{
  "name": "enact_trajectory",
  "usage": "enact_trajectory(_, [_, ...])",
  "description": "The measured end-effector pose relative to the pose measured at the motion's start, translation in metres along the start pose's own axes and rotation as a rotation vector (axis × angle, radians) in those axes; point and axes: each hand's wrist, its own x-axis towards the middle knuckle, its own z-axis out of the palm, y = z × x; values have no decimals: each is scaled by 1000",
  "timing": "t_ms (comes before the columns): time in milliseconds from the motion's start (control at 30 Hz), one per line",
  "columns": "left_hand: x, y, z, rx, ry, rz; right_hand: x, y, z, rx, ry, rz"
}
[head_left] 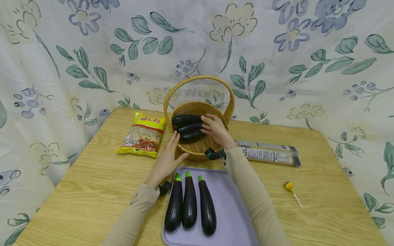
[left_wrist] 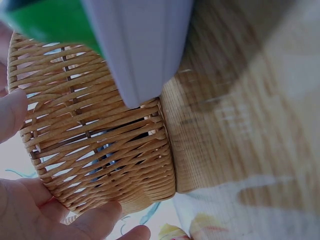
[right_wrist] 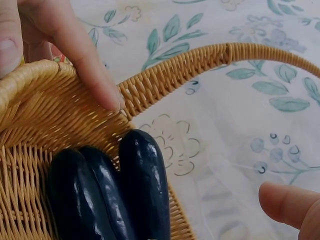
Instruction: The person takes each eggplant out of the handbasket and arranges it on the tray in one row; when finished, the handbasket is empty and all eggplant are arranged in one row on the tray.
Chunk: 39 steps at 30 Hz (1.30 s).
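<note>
Backdrop: white curtain printed with blue and cream flowers and green leaves [head_left: 200, 44], filling everything behind the table. Light wood-grain table [head_left: 92, 184]; all items on it. Lavender rounded-corner tray [head_left: 229, 205] at the near side, just in front of a round tan wicker basket with a tall arched handle [head_left: 197, 155], which stands upright. Left of the basket, near it: yellow-topped plastic bag of pasta [head_left: 144, 135], lying flat. To the right, partly behind the right wrist: long, narrow packaging with printed white labels [head_left: 271, 153]. Glossy dark-purple eggplants, six seen: three on the tray [head_left: 208, 212], green stems toward the basket, the rightmost a little apart; three inside the basket [head_left: 186, 119], lying side by side. Left hand [head_left: 166, 160]: fingers extended, thumb spread, fingertips against the basket's left side near the handle's base; steadying contact only, nothing enclosed. Right hand [head_left: 217, 130]: reaching over the basket, fingers loosely spread at the right ends of the eggplants inside, not wrapped round any; fingertip contact, cannot tell. Smallest: orange-and-yellow wrapped lollipop with white stick [head_left: 289, 187], far right, well apart from the tray.
</note>
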Motion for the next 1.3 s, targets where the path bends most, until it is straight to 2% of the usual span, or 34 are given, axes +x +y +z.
enact_trajectory(467, [1,-1,0,8,1,-9,10,1,6,4,10,10])
enact_trajectory(700, [1,-2,0,18,9,0,17,2,9,16,35,43])
enact_trajectory(1300, [0,-2,1,27,6,-2,30,4,15,-12,96,66])
